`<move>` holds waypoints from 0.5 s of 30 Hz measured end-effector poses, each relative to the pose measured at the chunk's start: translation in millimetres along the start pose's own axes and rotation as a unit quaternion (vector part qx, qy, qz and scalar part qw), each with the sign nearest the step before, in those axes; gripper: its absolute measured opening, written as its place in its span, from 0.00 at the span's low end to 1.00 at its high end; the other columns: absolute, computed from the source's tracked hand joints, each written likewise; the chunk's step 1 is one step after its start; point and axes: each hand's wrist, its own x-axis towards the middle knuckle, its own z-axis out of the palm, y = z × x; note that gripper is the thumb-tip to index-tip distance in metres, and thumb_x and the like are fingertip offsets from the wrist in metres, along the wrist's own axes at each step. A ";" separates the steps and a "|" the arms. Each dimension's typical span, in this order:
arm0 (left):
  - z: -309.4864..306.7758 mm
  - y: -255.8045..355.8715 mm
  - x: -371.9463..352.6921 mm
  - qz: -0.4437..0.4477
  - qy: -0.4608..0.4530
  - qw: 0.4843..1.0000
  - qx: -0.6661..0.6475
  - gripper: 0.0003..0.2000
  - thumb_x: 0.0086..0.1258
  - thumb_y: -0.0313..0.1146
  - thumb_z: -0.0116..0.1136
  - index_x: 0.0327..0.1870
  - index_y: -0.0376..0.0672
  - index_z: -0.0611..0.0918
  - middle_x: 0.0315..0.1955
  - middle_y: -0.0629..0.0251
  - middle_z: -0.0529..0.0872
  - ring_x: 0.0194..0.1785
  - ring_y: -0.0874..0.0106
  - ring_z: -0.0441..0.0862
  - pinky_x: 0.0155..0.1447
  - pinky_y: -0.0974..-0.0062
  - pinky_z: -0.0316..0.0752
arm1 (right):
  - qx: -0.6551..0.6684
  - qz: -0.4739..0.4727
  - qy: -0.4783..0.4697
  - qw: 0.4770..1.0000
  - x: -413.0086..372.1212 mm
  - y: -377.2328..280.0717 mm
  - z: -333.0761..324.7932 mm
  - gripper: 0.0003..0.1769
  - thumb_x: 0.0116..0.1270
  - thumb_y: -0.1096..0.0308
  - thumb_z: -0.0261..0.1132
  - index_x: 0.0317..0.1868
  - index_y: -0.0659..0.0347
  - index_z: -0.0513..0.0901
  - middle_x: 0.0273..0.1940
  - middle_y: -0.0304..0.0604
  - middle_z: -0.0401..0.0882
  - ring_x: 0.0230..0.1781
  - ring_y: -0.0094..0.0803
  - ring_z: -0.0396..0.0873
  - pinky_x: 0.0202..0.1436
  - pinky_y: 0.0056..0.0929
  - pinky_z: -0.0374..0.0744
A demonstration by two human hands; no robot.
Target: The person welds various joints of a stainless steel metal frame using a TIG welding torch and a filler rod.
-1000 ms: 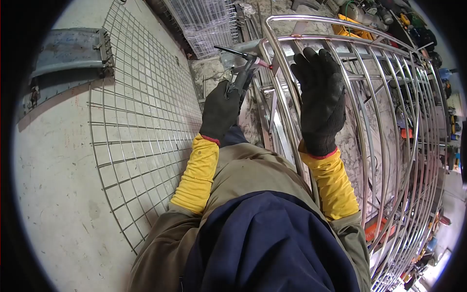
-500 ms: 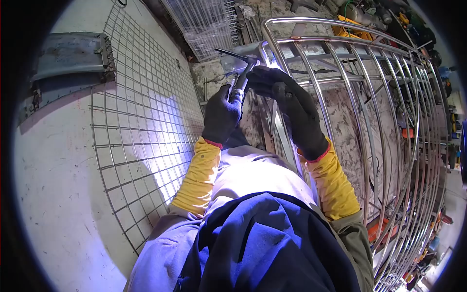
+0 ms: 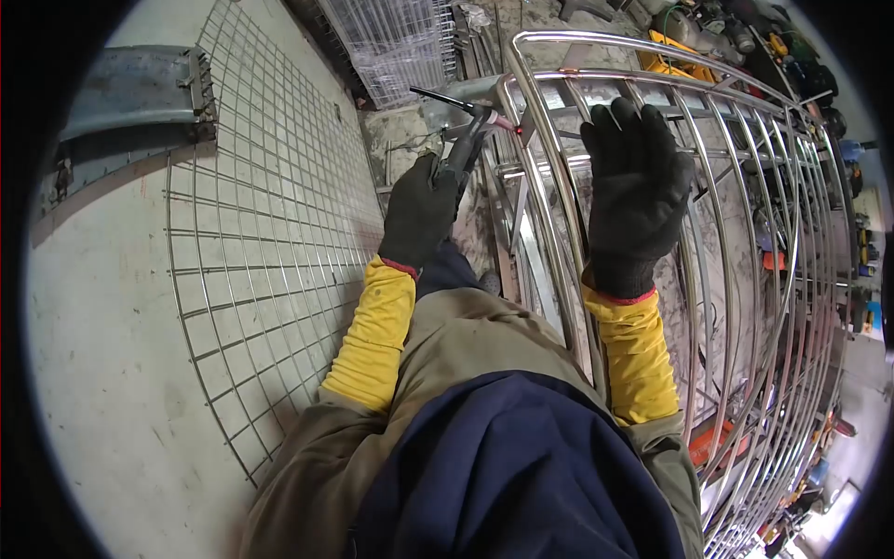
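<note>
My left hand (image 3: 414,216), in a black glove and yellow sleeve, is closed around the handle of a TIG welding torch (image 3: 468,147). The torch's nozzle points right, at a tube joint on a shiny metal railing frame (image 3: 610,38), where a small spot glows red. My right hand (image 3: 638,200), also gloved in black, is raised over the frame's bars to the right of the joint. Its fingers point up and it holds nothing.
Wire mesh (image 3: 270,270) leans on the white surface at left, below a grey metal piece (image 3: 135,93). Wrapped mesh panels (image 3: 396,56) stand at the back. Several tools and a yellow object (image 3: 680,61) lie beyond the frame; a red-orange case (image 3: 717,443) is at lower right.
The bright white-violet arc light at the joint has gone out, leaving a red glow. My right hand has moved right, away from the joint, and turned upright. The torch stays in my left hand.
</note>
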 end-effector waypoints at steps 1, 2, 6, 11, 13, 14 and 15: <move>1.0 -1.5 1.4 0.007 0.000 1.000 0.007 0.15 0.79 0.39 0.57 0.45 0.32 0.82 0.32 0.44 0.85 0.34 0.49 0.84 0.41 0.55 0.76 | 0.002 -0.016 -0.054 0.998 0.6 5.6 -4.5 0.36 0.92 0.44 0.42 0.81 0.64 0.70 0.75 0.61 0.78 0.73 0.56 0.81 0.78 0.59 0.79; 1.9 -2.4 2.8 0.009 -0.004 1.000 0.008 0.15 0.79 0.39 0.57 0.45 0.32 0.82 0.32 0.44 0.85 0.34 0.49 0.84 0.41 0.55 0.76 | 0.003 -0.034 -0.110 0.993 1.3 8.9 -7.2 0.36 0.92 0.43 0.42 0.81 0.64 0.70 0.74 0.61 0.79 0.72 0.56 0.82 0.78 0.59 0.79; 2.5 -2.9 4.7 -0.008 -0.015 1.000 0.019 0.19 0.79 0.41 0.58 0.54 0.30 0.84 0.40 0.33 0.88 0.46 0.35 0.87 0.49 0.46 0.80 | -0.027 -0.019 -0.096 0.995 -2.6 8.8 6.0 0.36 0.92 0.44 0.44 0.80 0.66 0.70 0.74 0.60 0.80 0.71 0.54 0.83 0.78 0.56 0.79; 4.8 0.2 2.5 -0.022 -0.017 0.999 0.020 0.19 0.78 0.40 0.60 0.55 0.30 0.84 0.43 0.33 0.89 0.49 0.34 0.87 0.52 0.46 0.80 | -0.062 0.035 -0.140 0.988 -6.9 10.5 15.8 0.37 0.92 0.45 0.43 0.82 0.70 0.66 0.74 0.62 0.79 0.74 0.58 0.80 0.82 0.59 0.74; 4.4 0.2 1.5 -0.028 -0.020 0.999 0.026 0.19 0.78 0.40 0.61 0.57 0.32 0.85 0.43 0.33 0.89 0.50 0.35 0.87 0.52 0.46 0.80 | -0.097 0.041 -0.167 0.980 -11.2 11.9 22.4 0.37 0.92 0.46 0.47 0.81 0.72 0.67 0.72 0.62 0.80 0.73 0.54 0.82 0.80 0.56 0.77; 4.7 -0.9 0.7 -0.028 -0.021 0.999 0.027 0.19 0.78 0.40 0.61 0.57 0.32 0.85 0.43 0.33 0.89 0.50 0.35 0.87 0.52 0.46 0.80 | -0.097 0.041 -0.166 0.980 -11.6 12.6 22.2 0.37 0.92 0.46 0.47 0.81 0.72 0.67 0.72 0.62 0.80 0.73 0.54 0.82 0.80 0.56 0.77; 5.1 -1.5 -0.3 -0.008 -0.014 0.999 0.043 0.18 0.79 0.40 0.61 0.57 0.32 0.85 0.43 0.34 0.90 0.50 0.36 0.88 0.52 0.47 0.81 | -0.114 0.062 -0.187 0.974 -11.4 13.1 23.1 0.37 0.92 0.46 0.47 0.81 0.73 0.67 0.72 0.62 0.81 0.72 0.53 0.82 0.79 0.54 0.77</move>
